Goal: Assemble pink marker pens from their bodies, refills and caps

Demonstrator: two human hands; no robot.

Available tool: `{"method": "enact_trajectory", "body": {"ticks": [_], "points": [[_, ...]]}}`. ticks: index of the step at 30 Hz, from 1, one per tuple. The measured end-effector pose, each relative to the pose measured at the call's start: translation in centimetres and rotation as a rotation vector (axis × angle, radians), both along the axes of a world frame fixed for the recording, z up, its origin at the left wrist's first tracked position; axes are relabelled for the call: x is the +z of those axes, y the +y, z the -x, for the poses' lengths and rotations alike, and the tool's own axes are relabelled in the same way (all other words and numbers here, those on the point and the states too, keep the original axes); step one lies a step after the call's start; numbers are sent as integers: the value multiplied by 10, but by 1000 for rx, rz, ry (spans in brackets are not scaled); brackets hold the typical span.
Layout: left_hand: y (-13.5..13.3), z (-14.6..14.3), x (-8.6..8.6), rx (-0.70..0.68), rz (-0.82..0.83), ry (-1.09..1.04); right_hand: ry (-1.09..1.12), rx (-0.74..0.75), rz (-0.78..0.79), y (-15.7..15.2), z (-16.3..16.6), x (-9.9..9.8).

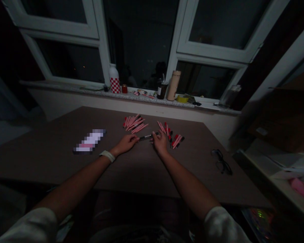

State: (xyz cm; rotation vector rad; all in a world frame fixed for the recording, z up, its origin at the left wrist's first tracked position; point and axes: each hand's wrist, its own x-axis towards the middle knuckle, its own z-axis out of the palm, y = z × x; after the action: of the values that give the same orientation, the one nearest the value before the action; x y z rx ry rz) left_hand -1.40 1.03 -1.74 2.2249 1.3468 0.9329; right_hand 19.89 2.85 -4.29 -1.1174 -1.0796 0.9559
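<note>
Between my two hands a black pen [145, 137] is held nearly level above the brown table [139, 168]. My left hand [126, 143] pinches its left end, and a pale band circles that wrist. On the pen's right end my right hand [160, 141] is closed, with the fingers covering that end. Just beyond my left hand lies a loose pile of pink pens [134, 123], with some dark and red ends among them. To the right of my right hand, pink, red and black pens [177, 141] lie in a second scattered group.
A lit phone [90, 141], its screen blurred, lies on the table's left side. Black-framed glasses [221, 162] rest at the right. On the windowsill stand a white and red checked bottle [114, 79], a dark drink cup [162, 90], a tan flask [174, 86] and yellow tape [182, 99].
</note>
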Motion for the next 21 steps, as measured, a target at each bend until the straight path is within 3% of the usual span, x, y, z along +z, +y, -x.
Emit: {"method": "enact_trajectory", "body": {"ticks": [8, 13, 21], "points": [[40, 12, 0, 302, -60, 51, -47, 21, 44, -6, 1, 9], [54, 3, 3, 241, -175, 99, -119, 22, 26, -4, 0, 5], [58, -15, 7, 255, -276, 107, -144, 33, -8, -3, -1, 2]]}}
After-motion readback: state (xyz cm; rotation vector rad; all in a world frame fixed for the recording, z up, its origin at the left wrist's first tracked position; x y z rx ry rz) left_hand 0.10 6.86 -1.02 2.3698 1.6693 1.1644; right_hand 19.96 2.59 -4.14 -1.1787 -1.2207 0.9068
